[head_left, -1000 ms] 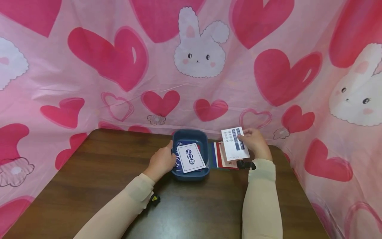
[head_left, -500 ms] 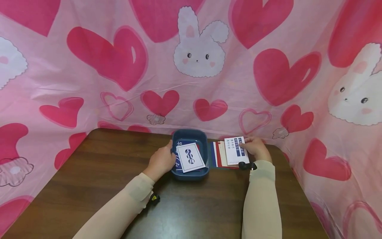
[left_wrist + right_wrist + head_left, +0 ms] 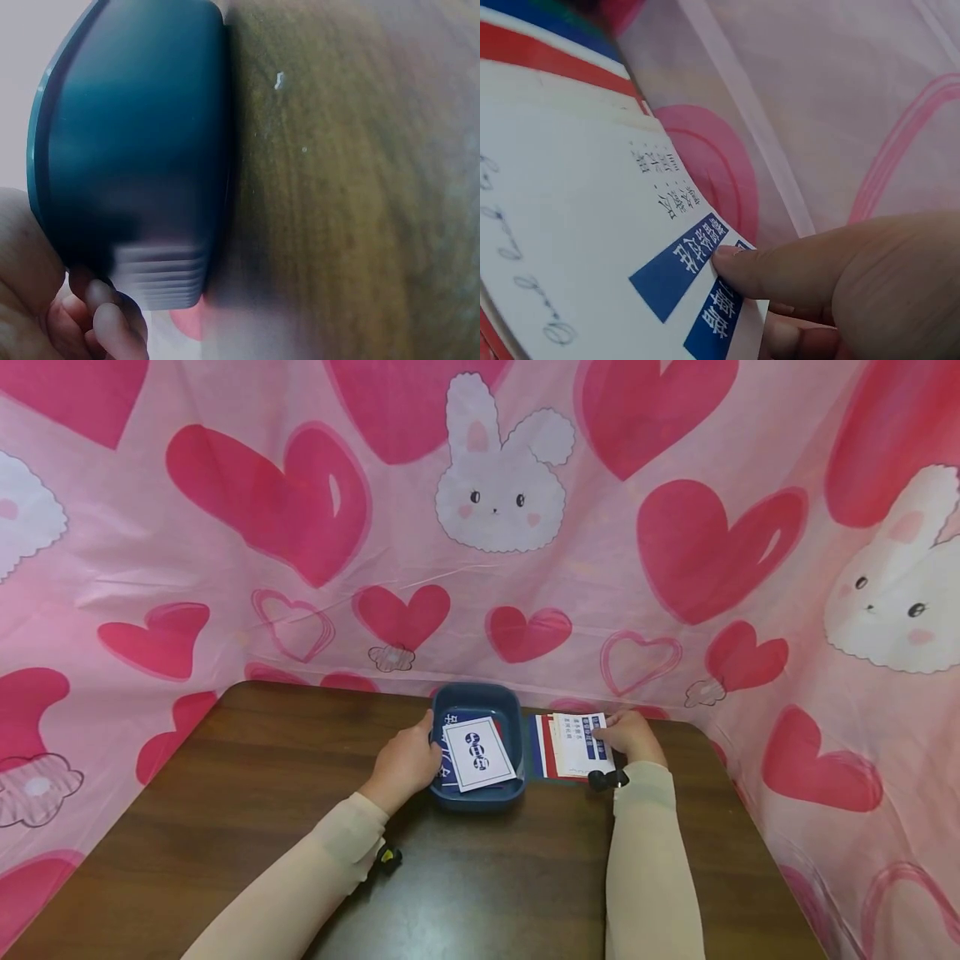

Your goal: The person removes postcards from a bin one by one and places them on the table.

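In the head view a dark blue plastic box [image 3: 480, 804] stands at the far middle of the table. My left hand [image 3: 407, 760] grips its left side; the left wrist view shows the box wall [image 3: 142, 120] with curled fingers [image 3: 112, 330] at its rim. A white card with a dark blue oval print [image 3: 480, 753] lies on blue printed cards inside. Right of the box, my right hand [image 3: 636, 737] pinches a white card with blue text bars [image 3: 579, 756], thumb [image 3: 780, 270] on top. That card lies over a fan of red, blue and cream cards [image 3: 546, 747].
A brown wooden table [image 3: 480, 893] spreads toward me. Behind and beside it hangs a pink curtain [image 3: 420, 560] with hearts and rabbits, close to the far edge of the box and cards.
My right hand has lowered the white card with blue text bars onto the fanned cards and shifted it slightly left. The left hand and the box have hardly moved.
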A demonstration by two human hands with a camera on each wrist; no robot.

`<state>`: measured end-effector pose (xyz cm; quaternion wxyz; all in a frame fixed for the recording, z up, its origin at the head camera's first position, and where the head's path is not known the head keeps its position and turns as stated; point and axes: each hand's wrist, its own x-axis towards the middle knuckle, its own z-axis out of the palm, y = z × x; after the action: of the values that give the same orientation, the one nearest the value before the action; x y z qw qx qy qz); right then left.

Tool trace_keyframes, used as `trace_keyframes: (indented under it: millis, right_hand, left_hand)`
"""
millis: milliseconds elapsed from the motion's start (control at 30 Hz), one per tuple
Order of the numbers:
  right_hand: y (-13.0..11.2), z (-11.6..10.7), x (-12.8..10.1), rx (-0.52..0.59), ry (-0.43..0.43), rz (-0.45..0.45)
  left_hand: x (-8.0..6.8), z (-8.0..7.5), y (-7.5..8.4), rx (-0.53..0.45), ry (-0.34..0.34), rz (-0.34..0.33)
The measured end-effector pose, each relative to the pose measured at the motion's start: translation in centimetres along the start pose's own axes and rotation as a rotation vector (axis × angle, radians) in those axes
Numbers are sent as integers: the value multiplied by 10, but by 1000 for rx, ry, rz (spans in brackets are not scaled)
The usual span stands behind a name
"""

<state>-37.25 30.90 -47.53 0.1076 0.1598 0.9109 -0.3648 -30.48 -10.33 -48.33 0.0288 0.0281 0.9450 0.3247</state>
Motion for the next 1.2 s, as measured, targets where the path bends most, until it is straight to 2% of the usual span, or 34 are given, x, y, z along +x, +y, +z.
trace_keyframes:
  millis: [167,467,633,667,833,1000,1200]
  right_hand:
    - [-4,2,-1,-62,16,2]
    - [-9,4,-8,-71,33,23]
    - [-10,4,-4,-80,41,24]
    - [-6,5,1,-86,57,1]
    - [-17,2,-3,-66,57,-79]
    - [-42,-5,-22,6,16,-170]
    - [-71,-5,-41,17,-25,-286]
  left_hand:
    - [0,0,0,-10,-1,1]
    - [-1,-1,0,-11,4,3]
    - [0,-1,0,-17,0,1]
    - [0,-1,0,-17,-1,0]
    - [0,1,-2,-18,-4,-6]
    - [1,1,-2,-9,0,-4]
    - [0,0,-2,-14,3,7]
